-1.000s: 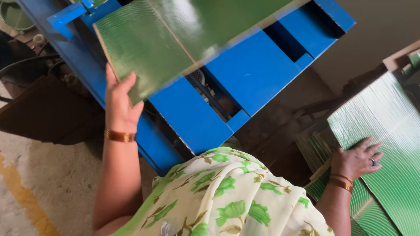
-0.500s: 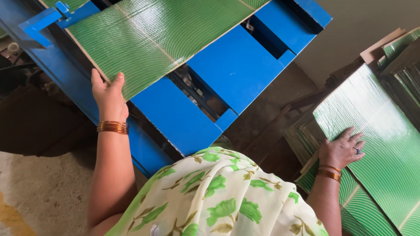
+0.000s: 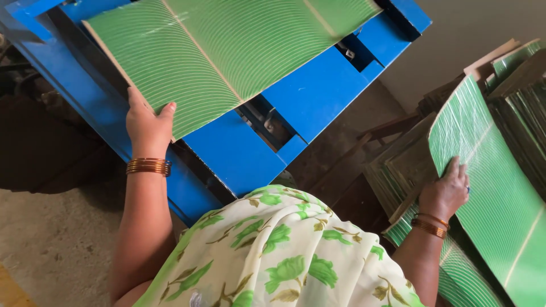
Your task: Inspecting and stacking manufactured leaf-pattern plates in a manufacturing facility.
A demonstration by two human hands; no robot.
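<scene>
Green sheet (image 3: 227, 51): lying flat on the blue machine bed (image 3: 318, 96), near corner pinched by left hand (image 3: 149, 122).
Grip tip: best kept at the very edge, thumb on top, sheet pushed in square.
Right hand (image 3: 446, 193): fingers curled over the edge of a tilted sheet (image 3: 483, 170) on the stack (image 3: 409, 170).
In the way: slot hardware (image 3: 267, 116) just beside the corner, could snag.

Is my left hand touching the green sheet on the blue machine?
Touching. The head view shows the left hand gripping the green sheet's lower edge, thumb on top.
</scene>
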